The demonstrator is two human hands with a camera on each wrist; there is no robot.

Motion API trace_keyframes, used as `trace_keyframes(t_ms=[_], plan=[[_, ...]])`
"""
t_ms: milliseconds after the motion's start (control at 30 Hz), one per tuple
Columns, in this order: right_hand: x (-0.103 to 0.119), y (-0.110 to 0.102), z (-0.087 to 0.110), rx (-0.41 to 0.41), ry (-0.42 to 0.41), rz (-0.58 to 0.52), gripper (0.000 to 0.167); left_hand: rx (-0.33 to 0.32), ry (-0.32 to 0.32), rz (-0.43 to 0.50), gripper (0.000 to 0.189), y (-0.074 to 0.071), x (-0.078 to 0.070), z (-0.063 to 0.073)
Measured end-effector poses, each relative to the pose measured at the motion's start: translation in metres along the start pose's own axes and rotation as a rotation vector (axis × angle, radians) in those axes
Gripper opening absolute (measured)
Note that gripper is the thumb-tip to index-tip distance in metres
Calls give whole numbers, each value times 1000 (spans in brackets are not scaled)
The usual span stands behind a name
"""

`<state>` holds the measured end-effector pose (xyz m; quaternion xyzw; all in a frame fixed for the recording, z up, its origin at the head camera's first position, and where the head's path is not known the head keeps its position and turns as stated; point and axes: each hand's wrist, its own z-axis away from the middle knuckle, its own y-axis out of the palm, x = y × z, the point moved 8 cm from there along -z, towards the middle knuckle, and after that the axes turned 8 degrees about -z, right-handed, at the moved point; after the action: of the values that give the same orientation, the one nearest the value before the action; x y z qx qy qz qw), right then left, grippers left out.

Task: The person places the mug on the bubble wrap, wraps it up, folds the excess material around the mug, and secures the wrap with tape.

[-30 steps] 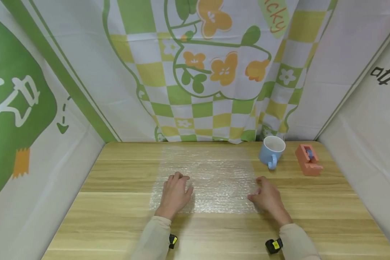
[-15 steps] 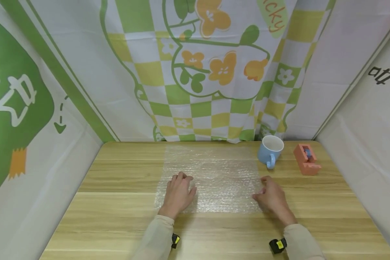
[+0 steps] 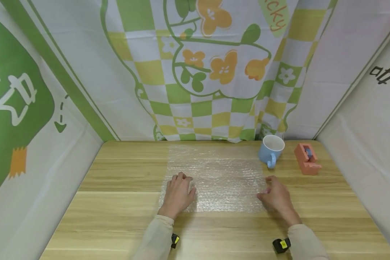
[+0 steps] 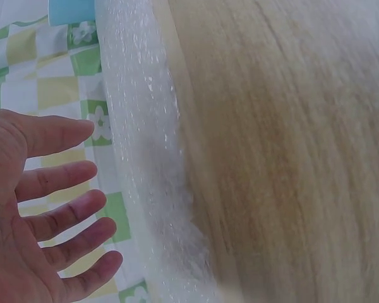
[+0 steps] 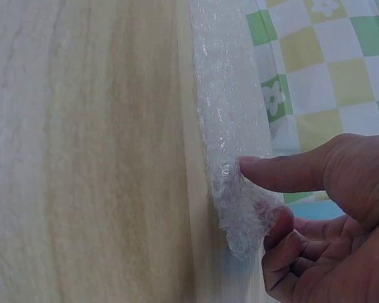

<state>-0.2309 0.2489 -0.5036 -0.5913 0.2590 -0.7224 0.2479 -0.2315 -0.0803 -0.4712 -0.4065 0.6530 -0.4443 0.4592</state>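
Observation:
A clear sheet of bubble wrap (image 3: 224, 177) lies flat on the wooden table, with its shiny bubbles also showing in both wrist views. Over its left part is my left hand (image 3: 178, 193), fingers spread and slightly bent with nothing gripped; whether the fingertips touch the sheet I cannot tell. At the right edge, my right hand (image 3: 277, 196) pinches the bubble wrap between thumb and curled fingers. In the right wrist view the thumb (image 5: 284, 170) lies against the near side of the crumpled edge (image 5: 246, 221), and the other fingers bend behind it.
A light blue mug (image 3: 270, 150) stands at the back right, its handle toward me. Right of it is a coral tape dispenser (image 3: 308, 159) with a blue roll. A patterned green and white cloth (image 3: 211, 108) hangs behind the table (image 3: 117, 202).
The bubble wrap has slid a little to the right, along with my right hand. My left hand has shifted slightly right over it, its pose about the same.

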Motion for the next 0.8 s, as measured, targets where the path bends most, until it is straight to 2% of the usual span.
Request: trace_keyframes(t_ms=[400, 600, 800], plan=[[-1, -3, 3, -11, -3, -8, 72, 1, 6, 7, 33, 1, 3, 1], [-2, -11, 3, -44, -15, 47, 67, -5, 14, 13, 33, -1, 5, 5], [1, -22, -1, -77, -15, 32, 64, 11, 19, 3, 32, 1, 8, 9]])
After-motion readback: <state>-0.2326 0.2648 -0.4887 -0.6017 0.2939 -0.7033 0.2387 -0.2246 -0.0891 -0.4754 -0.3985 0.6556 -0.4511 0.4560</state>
